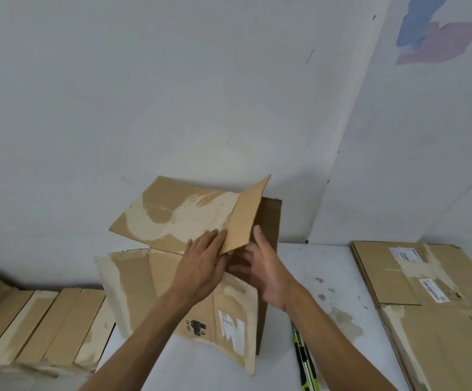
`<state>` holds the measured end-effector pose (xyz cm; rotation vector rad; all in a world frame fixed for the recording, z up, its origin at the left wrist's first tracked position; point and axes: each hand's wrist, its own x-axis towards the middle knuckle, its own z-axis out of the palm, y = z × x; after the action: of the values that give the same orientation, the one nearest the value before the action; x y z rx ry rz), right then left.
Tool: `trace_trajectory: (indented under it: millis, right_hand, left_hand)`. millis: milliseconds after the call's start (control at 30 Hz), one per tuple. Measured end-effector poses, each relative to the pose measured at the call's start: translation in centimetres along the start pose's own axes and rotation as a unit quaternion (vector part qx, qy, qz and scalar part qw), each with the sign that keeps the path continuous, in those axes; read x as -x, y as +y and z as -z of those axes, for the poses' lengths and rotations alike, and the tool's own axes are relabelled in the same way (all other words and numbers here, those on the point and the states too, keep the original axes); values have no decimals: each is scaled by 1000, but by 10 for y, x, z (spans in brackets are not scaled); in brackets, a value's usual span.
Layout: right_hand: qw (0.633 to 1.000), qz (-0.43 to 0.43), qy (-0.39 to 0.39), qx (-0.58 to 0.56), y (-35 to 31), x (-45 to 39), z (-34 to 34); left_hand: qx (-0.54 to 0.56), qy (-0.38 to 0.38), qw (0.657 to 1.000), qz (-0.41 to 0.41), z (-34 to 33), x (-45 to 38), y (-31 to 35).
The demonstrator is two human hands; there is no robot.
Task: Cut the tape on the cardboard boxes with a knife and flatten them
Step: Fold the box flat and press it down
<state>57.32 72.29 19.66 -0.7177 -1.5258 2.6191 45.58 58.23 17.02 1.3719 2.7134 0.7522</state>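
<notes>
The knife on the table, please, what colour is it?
Yellow-green and black knife, head view.

Opened cardboard box (189, 277) stands on the table, flaps raised; yellow knife (305, 359) beside it.

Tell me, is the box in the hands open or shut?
Open. The box's top flaps stand spread upward, and both hands touch one flap's edge.

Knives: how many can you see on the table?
1. A yellow-green knife lies on the white table, just right of the cardboard box and partly under the right forearm. Others could be hidden beneath cardboard.
</notes>
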Motion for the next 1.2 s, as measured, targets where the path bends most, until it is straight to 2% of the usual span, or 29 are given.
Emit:
trace_trajectory:
  millis: [67, 167, 267, 400, 467, 533, 633, 700, 833, 933, 1000, 1067, 1133, 1200]
  right_hand:
    - [997, -28, 35, -56, 15, -6, 17]
    - [991, -48, 98, -76, 42, -12, 37]
    - [985, -27, 140, -93, 41, -19, 45]
    - [986, 49, 121, -103, -15, -30, 47]
    - [994, 51, 89, -46, -50, -27, 41]
    - [994, 32, 94, 48, -75, -28, 32]
    - [970, 27, 160, 180, -91, -39, 25]
    - [971, 35, 170, 162, -96, -43, 26]
    - [979, 90, 140, 119, -108, -33, 37]
    - [976, 126, 112, 139, -111, -20, 48]
    - [973, 144, 92, 154, -109, -10, 55]
    - [969, 153, 74, 178, -105, 0, 60]
    - [967, 156, 72, 189, -101, 9, 64]
    - [968, 157, 79, 176, -97, 15, 70]
  left_hand:
    - [-12, 15, 1000, 2, -9, 3, -5]
    - [2, 78, 997, 16, -18, 8, -8]
    - [-17, 117, 993, -9, -28, 20, -10]
    - [-59, 136, 986, -80, -54, 43, -4]
    - [-69, 155, 982, -82, -61, 46, 0]
    - [-65, 148, 984, -73, -61, 43, 1]
    - [-70, 100, 991, -57, -58, 35, 3]
    - [-88, 72, 992, -60, -56, 29, 5]
    - [-91, 26, 991, -99, -49, 11, 3]
    - [-40, 41, 989, -134, -43, -6, -2]
    - [7, 80, 992, -101, -33, -21, -12]
    - [55, 123, 991, -3, -18, -38, -25]
    - [113, 158, 975, 105, 3, -58, -41]
    - [195, 159, 943, 215, 32, -73, -54]
